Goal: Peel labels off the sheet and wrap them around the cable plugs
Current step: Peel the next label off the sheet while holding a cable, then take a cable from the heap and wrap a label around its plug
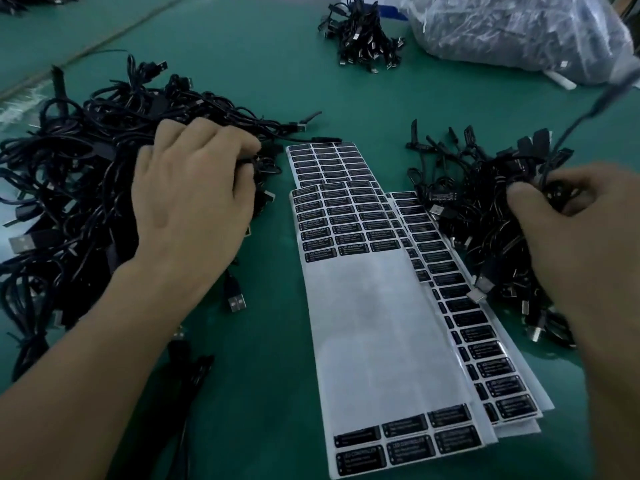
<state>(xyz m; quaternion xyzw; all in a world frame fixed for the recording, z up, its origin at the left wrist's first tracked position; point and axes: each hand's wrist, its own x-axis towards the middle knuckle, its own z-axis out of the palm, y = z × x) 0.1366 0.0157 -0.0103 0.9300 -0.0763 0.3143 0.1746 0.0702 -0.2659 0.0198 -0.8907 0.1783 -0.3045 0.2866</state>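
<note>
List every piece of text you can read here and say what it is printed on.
"LED CONTROLLER": heading on the black labels of the top label sheet.
Smaller lines under that heading: too small to read.
Labels on the lower sheets and on the cable plugs: too blurred to read.

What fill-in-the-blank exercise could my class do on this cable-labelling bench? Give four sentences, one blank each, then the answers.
1. The label sheets lie on a mat coloured ____.
2. The left hand rests on the cable pile to the ____ of the sheets.
3. The right hand grips cables from the right pile, not a ____.
4. The top sheet's middle is bare; labels remain at its far and ____ ends.

Answers: green; left; label; near
</note>
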